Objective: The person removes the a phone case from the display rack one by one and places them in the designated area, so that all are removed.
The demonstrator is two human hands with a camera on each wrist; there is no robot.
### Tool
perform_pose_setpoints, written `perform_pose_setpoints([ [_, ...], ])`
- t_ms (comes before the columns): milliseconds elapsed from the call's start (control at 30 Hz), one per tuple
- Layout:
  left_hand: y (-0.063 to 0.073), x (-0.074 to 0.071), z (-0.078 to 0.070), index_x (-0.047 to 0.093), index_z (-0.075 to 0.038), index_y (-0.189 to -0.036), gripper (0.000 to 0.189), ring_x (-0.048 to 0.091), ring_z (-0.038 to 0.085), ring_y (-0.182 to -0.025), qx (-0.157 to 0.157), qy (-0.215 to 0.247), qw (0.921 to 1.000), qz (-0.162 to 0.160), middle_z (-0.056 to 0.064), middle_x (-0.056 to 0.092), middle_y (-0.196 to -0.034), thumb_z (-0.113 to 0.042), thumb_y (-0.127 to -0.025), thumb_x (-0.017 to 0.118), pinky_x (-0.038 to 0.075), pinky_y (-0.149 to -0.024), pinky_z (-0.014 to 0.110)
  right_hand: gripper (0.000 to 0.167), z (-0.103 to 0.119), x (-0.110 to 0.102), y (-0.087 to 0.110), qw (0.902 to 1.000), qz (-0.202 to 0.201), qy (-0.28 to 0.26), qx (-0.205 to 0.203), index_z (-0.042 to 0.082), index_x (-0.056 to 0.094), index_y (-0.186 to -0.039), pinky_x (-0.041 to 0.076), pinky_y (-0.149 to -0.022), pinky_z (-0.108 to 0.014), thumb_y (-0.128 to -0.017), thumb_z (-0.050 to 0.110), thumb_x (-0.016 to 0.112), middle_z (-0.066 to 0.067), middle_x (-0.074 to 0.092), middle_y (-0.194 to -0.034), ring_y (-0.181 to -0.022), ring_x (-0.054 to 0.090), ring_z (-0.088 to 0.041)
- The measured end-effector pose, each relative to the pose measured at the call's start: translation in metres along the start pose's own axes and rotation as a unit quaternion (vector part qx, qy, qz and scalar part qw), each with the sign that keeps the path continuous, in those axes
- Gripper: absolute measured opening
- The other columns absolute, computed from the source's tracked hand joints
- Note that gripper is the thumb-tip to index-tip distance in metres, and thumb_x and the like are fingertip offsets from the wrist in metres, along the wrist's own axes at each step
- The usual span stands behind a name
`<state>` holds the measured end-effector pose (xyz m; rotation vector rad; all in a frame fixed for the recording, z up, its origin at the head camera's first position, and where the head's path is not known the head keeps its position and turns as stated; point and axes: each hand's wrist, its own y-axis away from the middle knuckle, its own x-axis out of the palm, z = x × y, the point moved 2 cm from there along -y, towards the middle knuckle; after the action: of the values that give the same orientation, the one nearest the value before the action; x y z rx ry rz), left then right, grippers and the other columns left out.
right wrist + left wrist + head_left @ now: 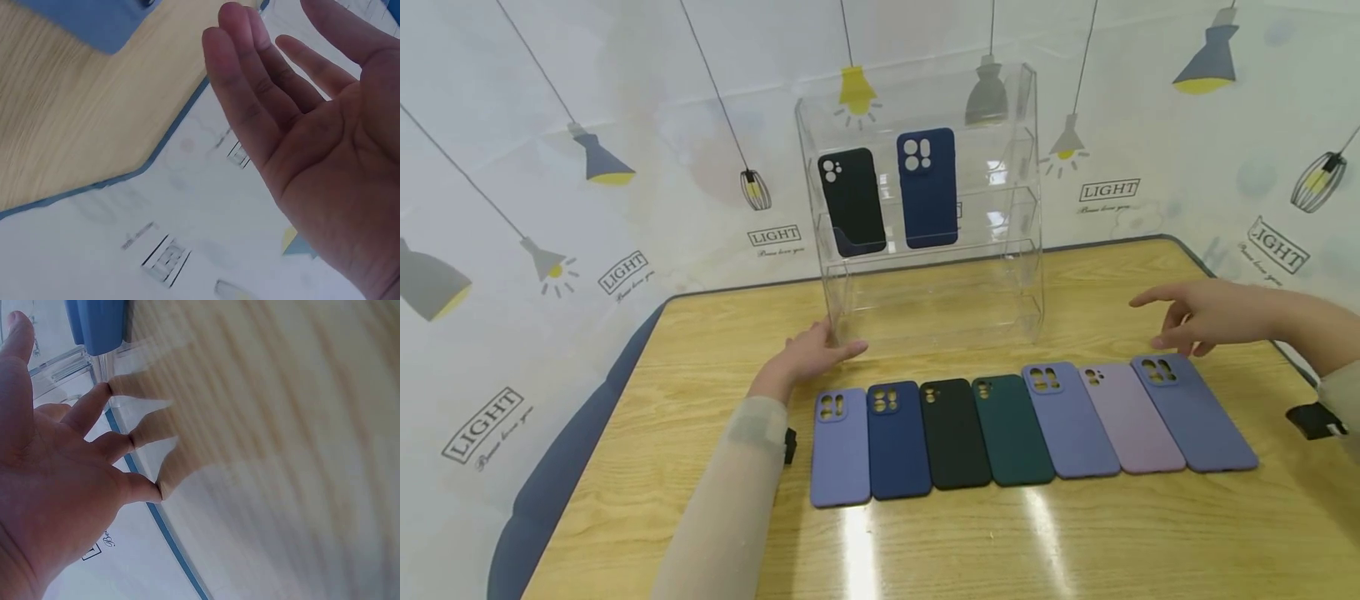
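Observation:
Near the lower left corner of a clear acrylic display stand [1030, 208], my left hand [815, 350] is spread out, its fingertips on the tabletop in the left wrist view. It holds nothing. My right hand [1221, 315] hovers by the top of the rightmost blue phone case [1202, 421], fingers loosely bent and nothing in them. A row of several phone cases lies side by side: light purple [841, 458], dark blue [901, 450], black [957, 437], dark green [1015, 433], periwinkle [1078, 429] and pink-lilac [1138, 425].
On one tier of the stand lean a black phone case [856, 204] and a dark blue phone case [929, 196]. The wooden table [647, 483] has a blue edge and meets a white wall covering [685, 225] printed with lamps.

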<state>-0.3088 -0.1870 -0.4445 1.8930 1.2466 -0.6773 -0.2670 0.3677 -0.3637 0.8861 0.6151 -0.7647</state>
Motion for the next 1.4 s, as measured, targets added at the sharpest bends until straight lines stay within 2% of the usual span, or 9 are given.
perform_pose_setpoints([
  [267,-0.004,0.0,-0.001,0.009,-0.017,-0.173,0.111,0.013,0.044,-0.166,0.006,-0.007,1.0,-0.001,0.024,0.028,-0.174,-0.08,-0.095,0.056,-0.005,-0.131,0.071,0.074,0.047,0.021,-0.007,0.9933,-0.029,0.096,-0.056,0.008,0.046,-0.159,0.055,-0.071,-0.032,-0.099,0.04,0.076,0.002,0.076,-0.11,-0.091,0.072,-0.011],
  [467,-0.003,0.0,-0.001,0.008,-0.016,-0.173,0.108,0.007,0.046,-0.166,-0.001,-0.011,0.9999,0.002,0.024,0.021,-0.176,-0.076,-0.098,0.055,-0.007,-0.131,0.07,0.082,0.083,0.041,-0.011,0.9939,-0.03,0.063,-0.085,0.011,0.035,-0.165,0.058,-0.073,-0.032,-0.101,0.042,0.074,-0.011,0.072,-0.124,-0.103,0.075,-0.017],
  [567,-0.002,-0.001,-0.003,0.008,-0.016,-0.173,0.106,0.006,0.045,-0.166,0.001,-0.006,1.0,0.0,0.025,0.02,-0.176,-0.073,-0.099,0.056,-0.008,-0.131,0.07,0.088,0.099,0.053,-0.013,0.9904,-0.068,0.07,-0.098,0.011,0.027,-0.168,0.062,-0.08,-0.04,-0.101,0.046,0.073,-0.019,0.069,-0.133,-0.11,0.074,-0.025],
  [700,-0.003,0.001,-0.002,0.007,-0.017,-0.173,0.109,0.007,0.045,-0.166,0.001,-0.008,1.0,0.001,0.025,0.019,-0.176,-0.077,-0.097,0.056,-0.008,-0.131,0.069,0.096,0.112,0.061,-0.02,0.9816,-0.154,0.071,-0.087,0.012,0.016,-0.172,0.06,-0.094,-0.056,-0.102,0.052,0.069,-0.027,0.058,-0.148,-0.126,0.066,-0.041],
  [767,-0.004,0.002,-0.001,0.007,-0.018,-0.174,0.11,0.008,0.046,-0.166,0.002,-0.009,1.0,0.002,0.024,0.02,-0.176,-0.079,-0.096,0.056,-0.007,-0.132,0.069,0.1,0.114,0.057,-0.027,0.9761,-0.198,0.045,-0.077,0.013,0.008,-0.173,0.057,-0.099,-0.062,-0.102,0.05,0.069,-0.03,0.05,-0.154,-0.132,0.061,-0.047],
  [867,-0.003,0.003,-0.001,0.006,-0.021,-0.174,0.108,0.008,0.048,-0.166,0.002,-0.004,1.0,0.0,0.024,0.019,-0.176,-0.077,-0.097,0.057,-0.007,-0.131,0.07,0.11,0.109,0.045,-0.041,0.974,-0.219,-0.023,-0.053,0.015,-0.006,-0.173,0.051,-0.106,-0.068,-0.101,0.053,0.069,-0.033,0.04,-0.163,-0.143,0.05,-0.053],
  [1033,-0.002,0.003,0.002,0.005,-0.023,-0.174,0.105,0.01,0.051,-0.164,-0.001,-0.003,1.0,-0.004,0.025,0.017,-0.177,-0.074,-0.098,0.058,-0.007,-0.131,0.07,0.119,0.081,0.034,-0.077,0.9822,-0.153,-0.106,-0.029,0.021,-0.02,-0.17,0.038,-0.116,-0.076,-0.099,0.063,0.066,-0.035,0.021,-0.172,-0.157,0.029,-0.056],
  [1233,-0.002,0.003,0.004,0.006,-0.021,-0.174,0.108,0.01,0.051,-0.164,-0.001,0.0,1.0,-0.003,0.024,0.018,-0.177,-0.076,-0.097,0.057,-0.007,-0.131,0.07,0.124,0.061,0.046,-0.112,0.9955,-0.066,-0.062,-0.025,0.011,-0.027,-0.166,0.021,-0.126,-0.076,-0.099,0.073,0.056,-0.036,-0.001,-0.175,-0.16,0.012,-0.059],
  [1400,-0.002,0.002,0.0,0.005,-0.022,-0.174,0.105,0.011,0.049,-0.165,0.004,0.0,1.0,-0.003,0.023,0.021,-0.177,-0.074,-0.098,0.057,-0.007,-0.131,0.07,0.117,0.066,0.048,-0.123,0.996,-0.052,-0.069,-0.024,0.019,-0.033,-0.164,0.014,-0.129,-0.074,-0.1,0.079,0.045,-0.03,-0.01,-0.176,-0.162,0.006,-0.056],
])
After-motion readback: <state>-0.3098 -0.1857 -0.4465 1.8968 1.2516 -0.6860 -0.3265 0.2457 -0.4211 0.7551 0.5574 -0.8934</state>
